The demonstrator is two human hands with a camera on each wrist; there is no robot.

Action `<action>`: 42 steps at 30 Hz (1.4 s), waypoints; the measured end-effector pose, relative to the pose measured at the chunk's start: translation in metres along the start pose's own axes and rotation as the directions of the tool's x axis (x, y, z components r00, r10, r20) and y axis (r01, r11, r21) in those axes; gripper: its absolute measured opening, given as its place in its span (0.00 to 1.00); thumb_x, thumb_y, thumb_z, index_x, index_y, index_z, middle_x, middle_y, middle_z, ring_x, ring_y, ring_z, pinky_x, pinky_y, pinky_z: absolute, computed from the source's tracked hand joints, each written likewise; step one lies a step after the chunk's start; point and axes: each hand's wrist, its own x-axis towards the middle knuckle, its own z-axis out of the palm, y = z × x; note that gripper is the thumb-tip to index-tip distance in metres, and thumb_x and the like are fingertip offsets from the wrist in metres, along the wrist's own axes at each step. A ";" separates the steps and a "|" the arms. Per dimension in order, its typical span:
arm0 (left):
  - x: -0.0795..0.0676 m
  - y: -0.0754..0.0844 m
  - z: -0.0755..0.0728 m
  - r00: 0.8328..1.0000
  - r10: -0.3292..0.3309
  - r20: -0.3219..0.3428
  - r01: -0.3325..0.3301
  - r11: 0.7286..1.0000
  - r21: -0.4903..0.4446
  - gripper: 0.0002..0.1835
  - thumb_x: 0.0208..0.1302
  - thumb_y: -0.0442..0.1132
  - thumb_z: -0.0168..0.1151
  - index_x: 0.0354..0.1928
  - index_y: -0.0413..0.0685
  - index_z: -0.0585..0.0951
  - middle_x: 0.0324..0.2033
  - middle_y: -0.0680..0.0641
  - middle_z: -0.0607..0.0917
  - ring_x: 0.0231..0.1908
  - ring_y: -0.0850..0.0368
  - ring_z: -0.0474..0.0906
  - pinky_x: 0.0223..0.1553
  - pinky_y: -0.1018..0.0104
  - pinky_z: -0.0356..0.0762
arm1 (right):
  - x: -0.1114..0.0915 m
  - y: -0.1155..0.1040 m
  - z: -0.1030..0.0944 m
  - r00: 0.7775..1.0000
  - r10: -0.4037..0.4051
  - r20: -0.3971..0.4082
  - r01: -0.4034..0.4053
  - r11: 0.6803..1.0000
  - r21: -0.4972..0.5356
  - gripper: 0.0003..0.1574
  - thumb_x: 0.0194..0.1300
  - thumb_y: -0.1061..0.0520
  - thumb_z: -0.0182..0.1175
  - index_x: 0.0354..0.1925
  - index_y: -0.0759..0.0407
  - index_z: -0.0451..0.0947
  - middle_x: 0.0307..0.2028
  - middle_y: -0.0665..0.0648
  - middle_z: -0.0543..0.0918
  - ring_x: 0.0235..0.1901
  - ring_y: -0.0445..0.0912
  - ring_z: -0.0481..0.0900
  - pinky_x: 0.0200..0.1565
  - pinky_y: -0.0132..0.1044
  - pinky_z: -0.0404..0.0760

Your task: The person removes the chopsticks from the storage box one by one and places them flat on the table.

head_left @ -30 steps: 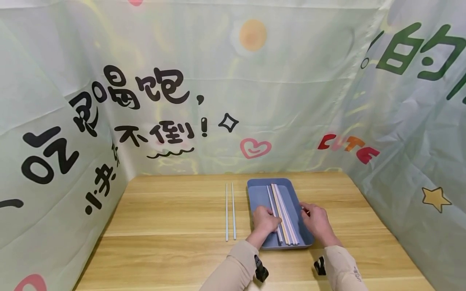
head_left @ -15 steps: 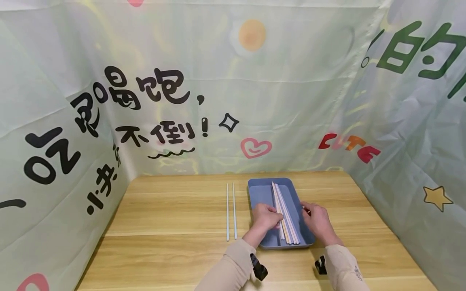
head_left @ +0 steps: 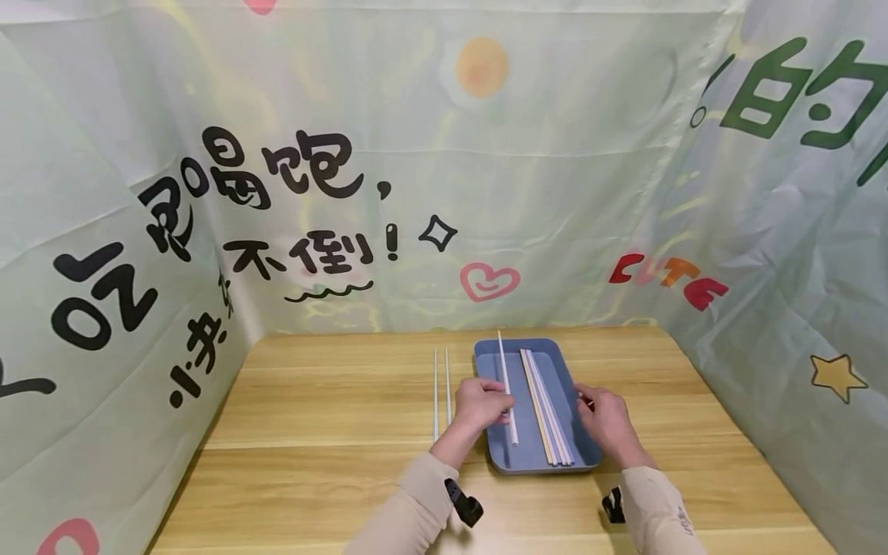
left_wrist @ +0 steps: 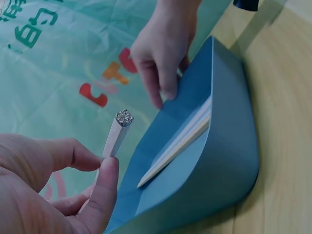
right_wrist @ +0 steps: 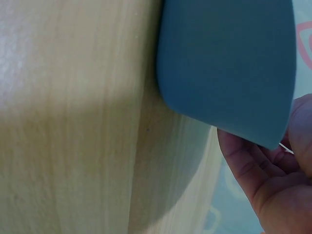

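Between thumb and fingers, my left hand [head_left: 479, 402] pinches a pale pinkish-white chopstick [head_left: 503, 362] above the left side of a blue tray [head_left: 501, 456]. In the left wrist view the end of this chopstick [left_wrist: 113, 139] shows a silvery patterned tip. My right hand [head_left: 610, 424] grips the tray's right rim; the right wrist view has its fingers [right_wrist: 243, 163] under the rim, against the outside wall. Several chopsticks [head_left: 544, 408], pale with a yellowish one at the left, lie bunched inside the tray.
Two light-blue chopsticks [head_left: 435, 393] lie side by side on the wooden table [head_left: 326, 416], left of the tray, their near ends partly behind my left arm. Printed cloth walls [head_left: 555, 193] enclose the table at the back and sides.
My left hand has lifted a chopstick away from the bunch and moved it left, over the tray's left side. My right hand stays at the tray's right rim.
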 end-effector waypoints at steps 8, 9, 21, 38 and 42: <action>0.001 -0.003 -0.030 1.000 0.014 -0.019 -0.013 1.000 0.023 0.13 0.54 0.25 0.69 0.43 0.32 0.86 0.34 0.42 0.90 0.20 0.62 0.83 0.24 0.68 0.88 | -0.001 -0.002 -0.001 1.000 -0.010 -0.002 0.010 1.000 -0.004 0.23 0.71 0.68 0.59 0.61 0.76 0.79 0.38 0.67 0.87 0.34 0.50 0.80 0.29 0.32 0.77; 0.001 -0.004 -0.034 1.000 0.013 -0.018 -0.012 1.000 0.027 0.14 0.53 0.25 0.69 0.44 0.31 0.86 0.34 0.42 0.90 0.20 0.62 0.83 0.25 0.68 0.88 | -0.001 -0.001 -0.001 1.000 -0.013 -0.004 0.013 1.000 -0.003 0.23 0.71 0.68 0.59 0.61 0.76 0.79 0.38 0.67 0.87 0.33 0.49 0.80 0.28 0.32 0.77; 0.004 -0.019 -0.070 1.000 0.024 -0.018 -0.022 0.997 0.073 0.17 0.52 0.25 0.68 0.47 0.29 0.86 0.35 0.40 0.91 0.21 0.60 0.85 0.26 0.64 0.89 | 0.000 0.002 0.001 0.999 -0.037 -0.024 0.037 0.999 -0.015 0.22 0.71 0.68 0.60 0.60 0.76 0.80 0.38 0.68 0.87 0.33 0.50 0.80 0.29 0.34 0.78; 0.006 -0.039 -0.129 0.996 0.030 -0.082 -0.017 0.988 0.156 0.18 0.53 0.24 0.66 0.48 0.27 0.86 0.33 0.40 0.91 0.24 0.60 0.84 0.28 0.60 0.91 | 0.000 0.004 0.003 0.998 -0.041 -0.048 0.042 0.999 0.006 0.21 0.70 0.67 0.60 0.59 0.75 0.81 0.37 0.67 0.87 0.32 0.49 0.80 0.27 0.31 0.76; 0.006 -0.043 -0.137 0.997 0.024 -0.078 -0.008 0.980 0.199 0.17 0.53 0.24 0.66 0.47 0.28 0.86 0.33 0.40 0.92 0.22 0.60 0.84 0.25 0.64 0.89 | 0.000 0.004 0.003 0.998 -0.044 -0.051 0.044 0.999 0.000 0.21 0.70 0.67 0.60 0.59 0.75 0.81 0.37 0.67 0.87 0.32 0.49 0.81 0.27 0.31 0.77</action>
